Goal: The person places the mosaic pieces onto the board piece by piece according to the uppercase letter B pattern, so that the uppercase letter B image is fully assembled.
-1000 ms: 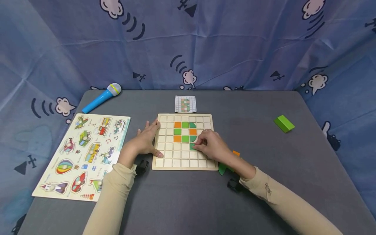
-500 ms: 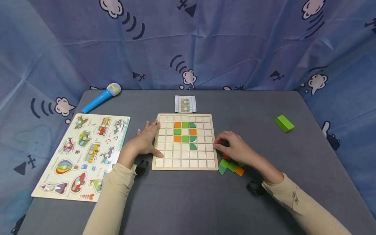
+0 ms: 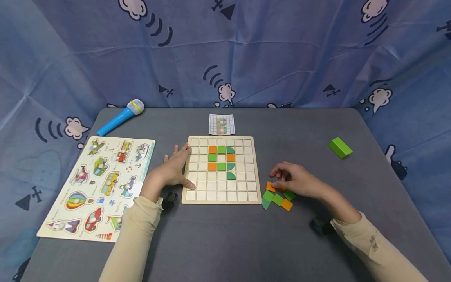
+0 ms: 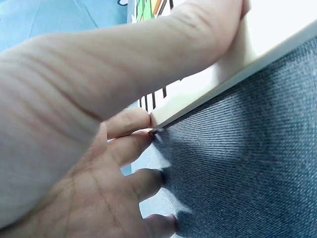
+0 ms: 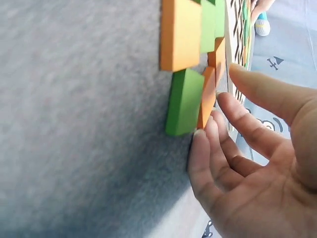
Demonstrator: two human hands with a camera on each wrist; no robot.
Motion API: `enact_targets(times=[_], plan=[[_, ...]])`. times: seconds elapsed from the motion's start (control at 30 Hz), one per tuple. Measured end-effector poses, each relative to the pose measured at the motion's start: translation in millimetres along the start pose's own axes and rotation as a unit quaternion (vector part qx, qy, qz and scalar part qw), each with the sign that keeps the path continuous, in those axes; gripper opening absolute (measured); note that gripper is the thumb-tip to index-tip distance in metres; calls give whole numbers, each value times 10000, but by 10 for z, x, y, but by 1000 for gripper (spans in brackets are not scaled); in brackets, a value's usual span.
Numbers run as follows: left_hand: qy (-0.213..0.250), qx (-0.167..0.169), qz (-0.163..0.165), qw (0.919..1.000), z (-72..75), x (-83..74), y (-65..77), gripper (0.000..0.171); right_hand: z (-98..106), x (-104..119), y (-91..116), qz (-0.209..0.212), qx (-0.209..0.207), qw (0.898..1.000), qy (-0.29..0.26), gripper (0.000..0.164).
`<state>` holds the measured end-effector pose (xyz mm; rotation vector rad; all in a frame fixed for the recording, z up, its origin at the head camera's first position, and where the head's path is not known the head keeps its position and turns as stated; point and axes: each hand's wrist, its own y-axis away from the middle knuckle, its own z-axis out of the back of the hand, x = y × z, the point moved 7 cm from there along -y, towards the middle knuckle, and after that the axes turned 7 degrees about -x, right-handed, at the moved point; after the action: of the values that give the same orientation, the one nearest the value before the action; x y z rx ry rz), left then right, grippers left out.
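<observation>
A wooden grid board [image 3: 211, 196] lies mid-table, with orange and green squares and dark green quarter-round tiles in some cells. My left hand [image 3: 171, 168] is spread at its left side: in the left wrist view the thumb [image 4: 198, 34] rests on the board's top, and fingertips meet its edge. Right of the board, my right hand [image 3: 299, 179] hovers low over a cluster of loose tiles, fingers loosely bent and holding nothing. In the right wrist view its fingertips are close beside an orange tile [image 5: 208, 96] and a green tile [image 5: 185, 104]; whether they touch cannot be told.
A small pattern card [image 3: 221, 124] lies behind the board. To the left are a picture puzzle board [image 3: 95, 188] and a blue toy microphone [image 3: 119, 119]. A green block [image 3: 340, 148] sits far right. A blue patterned curtain [image 3: 267, 58] hangs behind the table.
My right hand left a dark green quarter-round tile in a lower cell of the board and moved right to the loose tiles. My left hand has stayed in place.
</observation>
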<state>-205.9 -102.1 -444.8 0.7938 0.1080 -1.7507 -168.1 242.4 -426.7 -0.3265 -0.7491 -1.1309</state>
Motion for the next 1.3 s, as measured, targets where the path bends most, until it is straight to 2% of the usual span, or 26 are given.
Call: enact_targets(times=[0.1, 0.3, 0.4, 0.7, 0.93, 1.3], plan=[[24, -2, -10, 10000, 10, -12, 10, 131, 29, -15, 47, -9, 107, 9999, -84, 31], [28, -8, -11, 10000, 23, -12, 12, 131, 66, -32, 154, -176, 572, 9981, -158, 57], [51, -14, 4, 10000, 21, -7, 8, 130, 79, -32, 186, -216, 637, 9977, -57, 61], [51, -49, -25, 10000, 18, -22, 10, 130, 51, -44, 205, -387, 633, 9970, 238, 40], [26, -56, -47, 10000, 21, -23, 16, 130, 77, -53, 164, -335, 462, 9977, 352, 24], [60, -30, -24, 10000, 19, -18, 19, 130, 141, -77, 52, -634, -102, 9944, 836, 24]])
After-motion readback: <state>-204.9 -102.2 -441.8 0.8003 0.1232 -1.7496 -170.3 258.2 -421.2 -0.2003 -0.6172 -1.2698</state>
